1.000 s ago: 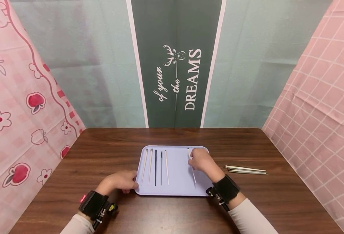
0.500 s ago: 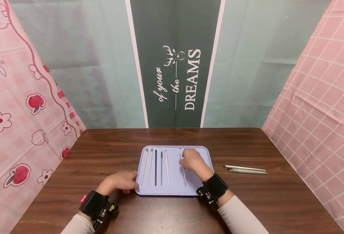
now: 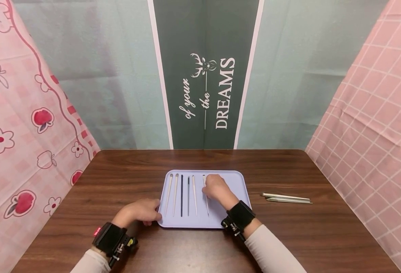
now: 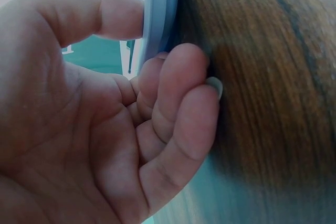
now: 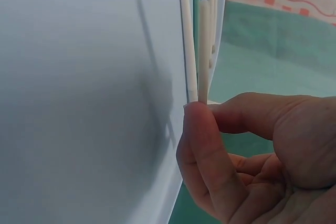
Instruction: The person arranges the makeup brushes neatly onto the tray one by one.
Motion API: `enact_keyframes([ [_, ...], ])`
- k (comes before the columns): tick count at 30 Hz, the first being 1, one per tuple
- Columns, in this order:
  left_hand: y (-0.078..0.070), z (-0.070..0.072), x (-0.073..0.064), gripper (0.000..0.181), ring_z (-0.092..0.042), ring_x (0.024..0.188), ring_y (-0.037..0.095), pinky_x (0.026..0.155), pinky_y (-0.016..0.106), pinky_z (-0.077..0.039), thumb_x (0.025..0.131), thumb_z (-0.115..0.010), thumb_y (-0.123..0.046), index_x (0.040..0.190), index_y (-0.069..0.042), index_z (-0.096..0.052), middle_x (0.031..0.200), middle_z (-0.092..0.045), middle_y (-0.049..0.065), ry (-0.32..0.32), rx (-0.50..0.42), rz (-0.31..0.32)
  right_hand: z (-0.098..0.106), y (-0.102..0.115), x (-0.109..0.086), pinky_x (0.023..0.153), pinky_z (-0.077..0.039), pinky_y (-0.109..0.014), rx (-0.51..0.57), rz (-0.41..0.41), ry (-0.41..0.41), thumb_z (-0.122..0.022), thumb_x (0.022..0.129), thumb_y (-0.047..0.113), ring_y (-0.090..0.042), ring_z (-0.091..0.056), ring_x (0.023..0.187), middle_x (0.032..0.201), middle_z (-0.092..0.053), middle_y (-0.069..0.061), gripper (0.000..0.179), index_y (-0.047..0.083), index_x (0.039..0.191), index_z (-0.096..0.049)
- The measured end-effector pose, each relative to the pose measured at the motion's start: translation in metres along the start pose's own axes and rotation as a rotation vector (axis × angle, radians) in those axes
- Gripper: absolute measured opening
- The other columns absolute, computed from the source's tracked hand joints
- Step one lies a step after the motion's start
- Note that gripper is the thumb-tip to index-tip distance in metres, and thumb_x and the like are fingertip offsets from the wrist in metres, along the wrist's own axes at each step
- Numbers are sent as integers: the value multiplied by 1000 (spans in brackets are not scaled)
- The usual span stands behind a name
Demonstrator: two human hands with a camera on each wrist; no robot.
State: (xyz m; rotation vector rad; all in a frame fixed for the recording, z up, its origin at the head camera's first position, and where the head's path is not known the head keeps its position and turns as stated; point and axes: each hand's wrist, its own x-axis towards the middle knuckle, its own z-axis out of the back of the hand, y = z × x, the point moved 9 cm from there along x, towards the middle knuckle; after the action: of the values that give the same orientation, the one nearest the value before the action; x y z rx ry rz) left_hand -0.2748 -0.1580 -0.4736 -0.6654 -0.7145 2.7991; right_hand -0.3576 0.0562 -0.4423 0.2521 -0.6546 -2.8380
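My right hand [image 3: 217, 188] pinches a slim pale makeup brush [image 5: 203, 51] between thumb and fingers. Its shadow falls apart from it on the lilac tray [image 3: 226, 220], so the brush hangs just above the surface, dark tip toward the far side. To its left several thin brushes lie side by side on the tray, among them a black brush [image 3: 181, 195], a grey brush [image 3: 188, 197] and a pale brush [image 3: 195, 195]. At the tray's near left corner my left hand [image 3: 140, 211] holds the rim, thumb [image 4: 118, 17] against the edge and the other fingers curled below.
A small bundle of brushes [image 3: 287, 198] lies on the brown wooden table [image 3: 306, 235], right of the tray. Patterned pink cloths [image 3: 23, 151] hang at both sides, and a green curtain [image 3: 118, 76] covers the back.
My right hand has carried the pale brush leftward over the tray, closer to the row of brushes. The left hand has stayed at the tray's corner.
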Motion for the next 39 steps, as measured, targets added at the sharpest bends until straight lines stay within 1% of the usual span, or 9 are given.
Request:
enact_keyframes([
  [3, 0, 0, 0, 18, -58, 55, 18, 51, 29, -48, 83, -72, -14, 84, -9, -55, 66, -59, 6, -3, 3, 0, -1, 0, 1, 44, -32, -23, 5, -18, 9, -65, 85, 5, -15, -45, 44, 50, -46, 0, 35, 12, 55, -47],
  [8, 0, 0, 1, 18, -58, 55, 18, 50, 29, -48, 83, -72, -13, 83, -9, -55, 66, -59, 6, -4, 3, 2, -2, 0, 2, 44, -33, -23, 8, -36, 24, -65, 86, 5, -14, -46, 44, 50, -47, -1, 33, 10, 57, -51],
  [11, 0, 0, 0, 18, -58, 54, 18, 51, 29, -49, 82, -72, -13, 83, -9, -54, 66, -59, 6, -7, -4, -2, -3, 2, 2, 44, -33, -23, 0, -23, 21, -65, 85, 4, -15, -46, 44, 50, -47, -1, 33, 11, 56, -51],
  [13, -1, 0, 0, 17, -58, 54, 17, 50, 29, -50, 81, -71, -13, 82, -9, -54, 66, -59, 5, -7, -9, -6, -2, 5, 3, 44, -32, -23, -10, -5, 14, -65, 84, 4, -15, -44, 45, 51, -45, -1, 34, 11, 55, -47],
  [18, -2, 0, -1, 16, -59, 53, 17, 50, 29, -50, 79, -69, -13, 81, -10, -54, 65, -60, 4, -6, -18, -11, -5, 8, 5, 44, -31, -24, -33, 10, 29, -65, 84, 4, -14, -40, 47, 56, -42, -2, 36, 12, 56, -43],
  [24, -2, 0, 0, 16, -59, 53, 16, 51, 29, -51, 79, -69, -13, 81, -10, -54, 65, -59, 4, -5, -22, -10, -9, 8, 7, 45, -32, -24, -43, -1, 52, -66, 85, 6, -14, -42, 48, 58, -45, -3, 32, 11, 59, -48],
  [30, -2, 0, 0, 16, -59, 53, 17, 50, 29, -51, 79, -69, -13, 80, -10, -53, 65, -60, 5, -8, -20, -10, -9, 8, 8, 46, -34, -24, -76, 11, 45, -66, 85, 6, -15, -43, 50, 60, -47, -4, 31, 11, 60, -48],
  [34, -1, 0, -1, 16, -59, 53, 17, 50, 29, -50, 80, -69, -12, 81, -9, -53, 66, -60, 5, -6, -22, -5, -10, 9, 8, 47, -36, -24, -75, 8, 54, -67, 85, 6, -16, -45, 51, 61, -49, -5, 30, 10, 61, -50],
  [39, -2, 0, -1, 16, -59, 53, 17, 50, 30, -51, 80, -69, -12, 81, -9, -53, 65, -60, 5, -10, -24, -9, -13, 9, 8, 49, -37, -25, -76, -3, 65, -67, 87, 7, -16, -47, 53, 63, -50, -6, 24, 8, 66, -55],
])
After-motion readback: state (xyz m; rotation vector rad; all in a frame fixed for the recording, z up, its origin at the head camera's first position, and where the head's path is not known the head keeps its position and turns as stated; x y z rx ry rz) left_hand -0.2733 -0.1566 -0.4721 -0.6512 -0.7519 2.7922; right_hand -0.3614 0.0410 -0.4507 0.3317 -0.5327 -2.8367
